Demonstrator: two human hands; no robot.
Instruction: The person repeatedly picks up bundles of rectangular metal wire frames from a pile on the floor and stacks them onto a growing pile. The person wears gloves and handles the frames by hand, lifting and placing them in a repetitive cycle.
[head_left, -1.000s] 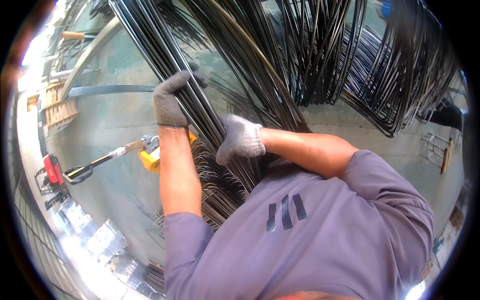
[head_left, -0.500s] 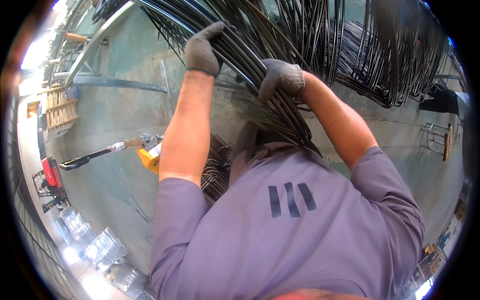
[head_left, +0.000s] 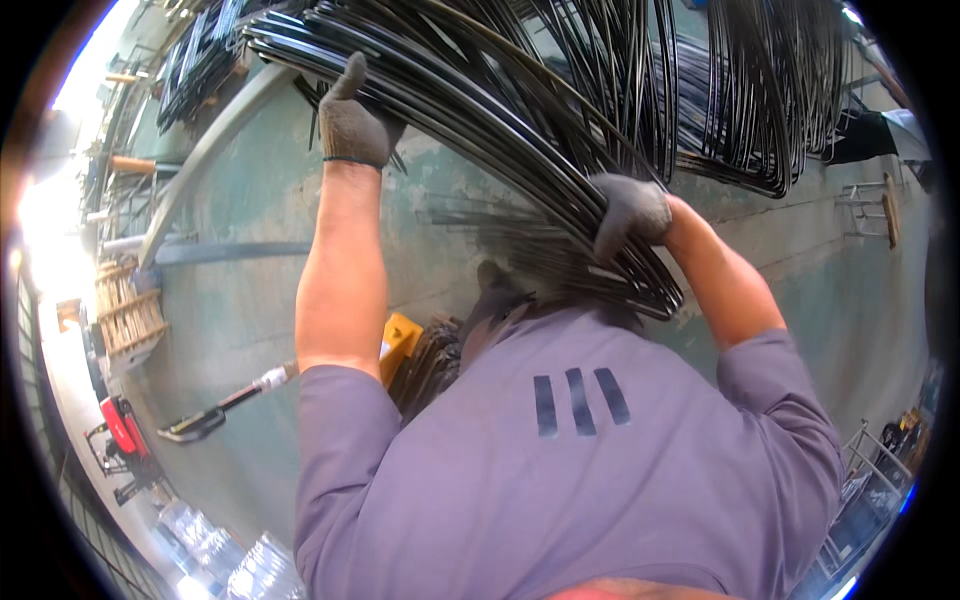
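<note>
A thick bundle of long black metal rods (head_left: 480, 135), bent at the ends, slants across the space in front of me. My left hand (head_left: 358, 122), in a grey work glove, holds its far left part from below. The left thumb points up along the near side, and its fingers are hidden under the rods. Nearer my body, my right hand (head_left: 632, 213), gloved the same way, is wrapped over the bundle close to its bent right end. Below the bundle, more dark rods show, blurred.
Many similar bent black rods (head_left: 785, 120) hang or stand at the far right. Left of me are a yellow piece of equipment (head_left: 402, 340), a long-handled tool (head_left: 215, 415), a wooden pallet (head_left: 130, 315) and a red machine (head_left: 123, 428). A small stool (head_left: 890, 210) stands at the right.
My hands have moved apart: the left one toward the left and away from the bend, the right one rightward and nearer. The bundle has shifted with them, its near end now further right.
</note>
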